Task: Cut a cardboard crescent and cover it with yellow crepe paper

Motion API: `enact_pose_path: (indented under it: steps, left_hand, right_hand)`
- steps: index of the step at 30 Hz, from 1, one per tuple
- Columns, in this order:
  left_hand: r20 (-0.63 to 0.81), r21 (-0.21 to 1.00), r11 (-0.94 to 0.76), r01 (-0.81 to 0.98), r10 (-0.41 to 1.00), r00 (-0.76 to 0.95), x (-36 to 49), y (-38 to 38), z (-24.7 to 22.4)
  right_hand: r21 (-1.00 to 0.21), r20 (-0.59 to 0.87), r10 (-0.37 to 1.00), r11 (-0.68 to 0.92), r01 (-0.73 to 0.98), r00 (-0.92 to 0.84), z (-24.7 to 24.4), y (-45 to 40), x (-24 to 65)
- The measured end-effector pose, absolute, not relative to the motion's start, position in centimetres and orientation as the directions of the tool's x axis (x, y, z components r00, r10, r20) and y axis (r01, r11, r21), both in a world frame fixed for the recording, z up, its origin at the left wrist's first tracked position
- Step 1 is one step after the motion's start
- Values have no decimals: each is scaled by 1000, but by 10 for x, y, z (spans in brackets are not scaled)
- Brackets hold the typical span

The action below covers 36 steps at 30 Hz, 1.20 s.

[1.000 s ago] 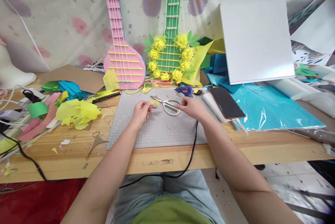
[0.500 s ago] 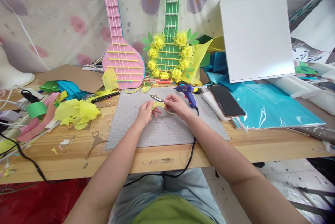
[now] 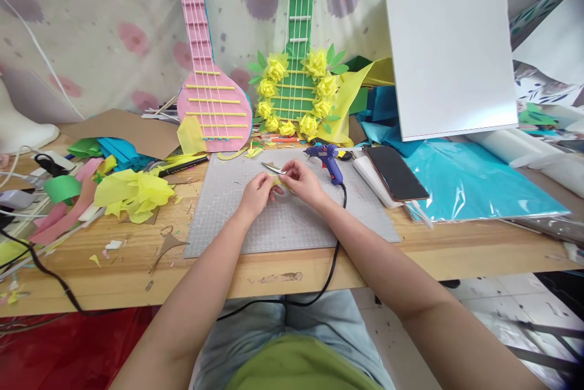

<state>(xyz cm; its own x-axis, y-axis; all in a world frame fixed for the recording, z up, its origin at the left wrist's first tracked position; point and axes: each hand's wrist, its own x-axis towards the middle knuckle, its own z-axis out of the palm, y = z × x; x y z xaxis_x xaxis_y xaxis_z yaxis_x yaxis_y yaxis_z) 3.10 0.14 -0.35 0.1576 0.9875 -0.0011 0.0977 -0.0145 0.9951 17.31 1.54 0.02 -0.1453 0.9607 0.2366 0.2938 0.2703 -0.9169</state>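
My left hand (image 3: 256, 195) is closed on a small piece of yellow paper (image 3: 276, 181), pinched between thumb and fingers; most of the piece is hidden. Close beside it, my right hand (image 3: 302, 182) is closed around scissors (image 3: 272, 168), whose metal blades stick out to the left past the fingertips. The scissors' handles are mostly covered by my palm. Both hands are just above a grey gridded cutting mat (image 3: 219, 232). To the right of my right hand lies a blue glue gun (image 3: 329, 159), its black cord running down over the table edge.
A pink paper instrument (image 3: 214, 98) and a green one (image 3: 296, 83) with yellow paper flowers stand at the back. Crumpled yellow paper (image 3: 134, 195) and scraps lie left. A phone (image 3: 396, 172), blue wrapped sheets (image 3: 474, 189) and a white board (image 3: 456, 61) are on the right.
My hands have drawn closer together, the right one moving slightly left with the scissors. Less of the yellow paper shows between them. The view has shifted slightly.
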Motion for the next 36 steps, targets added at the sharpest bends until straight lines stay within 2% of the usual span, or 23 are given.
enact_pose_path:
  steps: [5, 10, 12, 17, 20, 27, 33, 36]
  left_hand:
    - [41, 992, -64, 108, 979, 202, 32, 0, -5]
    - [34, 992, -59, 108, 977, 212, 32, -1, -3]
    - [39, 988, -70, 135, 976, 216, 32, -1, -2]
    - [76, 972, -126, 199, 967, 241, 32, -4, -2]
    - [115, 972, -156, 175, 968, 224, 31, -5, 0]
    - [114, 990, -125, 70, 982, 148, 30, -2, 1]
    - [77, 996, -81, 37, 991, 106, 30, -2, 4]
    - [69, 997, -70, 23, 996, 63, 31, -2, 4]
  right_hand:
    - [-931, 148, 987, 161, 327, -65, 0, 20, 178]
    - [-882, 275, 942, 326, 341, -190, 7, 11, 176]
    - [-860, 275, 941, 332, 388, -198, 8, 9, 175]
    - [-898, 143, 990, 133, 420, -9, 2, 19, 181]
    - [-926, 94, 995, 84, 368, 10, 0, 24, 188]
    - [-922, 137, 985, 165, 351, -104, 4, 17, 189]
    - [-937, 131, 928, 231, 262, -349, 8, 6, 184]
    - [-919, 146, 929, 254, 300, -340, 7, 5, 183]
